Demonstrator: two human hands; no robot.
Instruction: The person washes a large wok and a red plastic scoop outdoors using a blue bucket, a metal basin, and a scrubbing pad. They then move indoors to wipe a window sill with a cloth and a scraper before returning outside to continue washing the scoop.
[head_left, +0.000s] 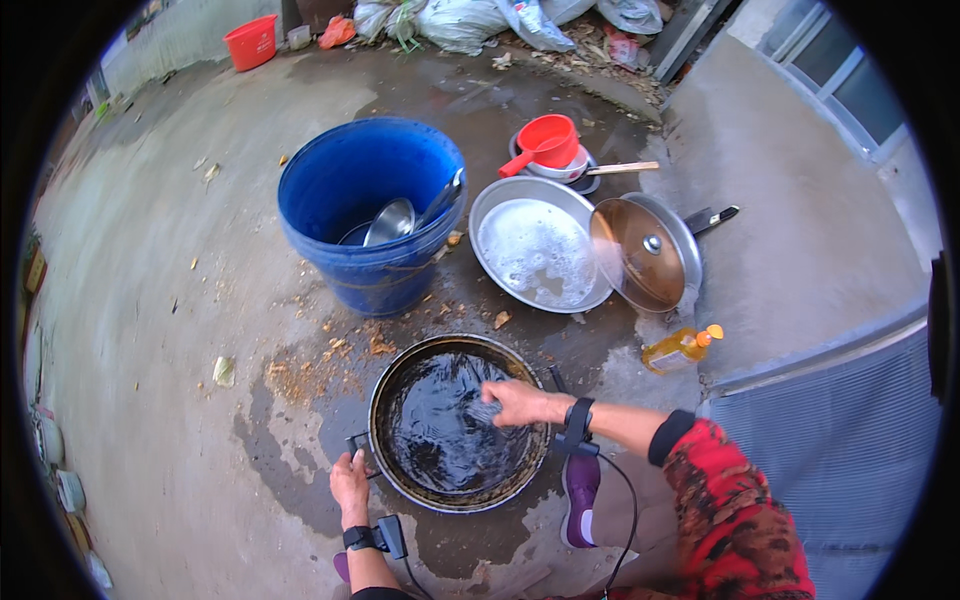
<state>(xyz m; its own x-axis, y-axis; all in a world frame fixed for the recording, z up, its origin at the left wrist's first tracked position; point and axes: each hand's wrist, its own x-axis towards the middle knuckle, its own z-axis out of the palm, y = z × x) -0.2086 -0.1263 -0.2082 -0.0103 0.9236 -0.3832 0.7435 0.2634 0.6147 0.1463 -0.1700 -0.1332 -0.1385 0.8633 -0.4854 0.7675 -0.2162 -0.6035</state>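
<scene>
A round dark pan (379, 480) with water in it stands on the wet concrete before me. My left hand (351, 480) grips its side handle (358, 444) at the left. Over the water, in the right half of the pan, my right hand (517, 403) is closed on a grey scrubber (484, 409), probably steel wool; blur and the fingers hide part of it. A second handle (557, 379) sticks out at the pan's upper right. The pan's wall is stained brown, and ripples cover the water.
Beyond the pan stand a blue bucket (360, 277) holding a metal ladle (391, 221), and a metal basin (491, 268) of suds. A glass lid (637, 262), a cleaver (712, 219), a red dipper (551, 139) and a yellow soap bottle (671, 351) are to the right. Food scraps (300, 379) litter the ground.
</scene>
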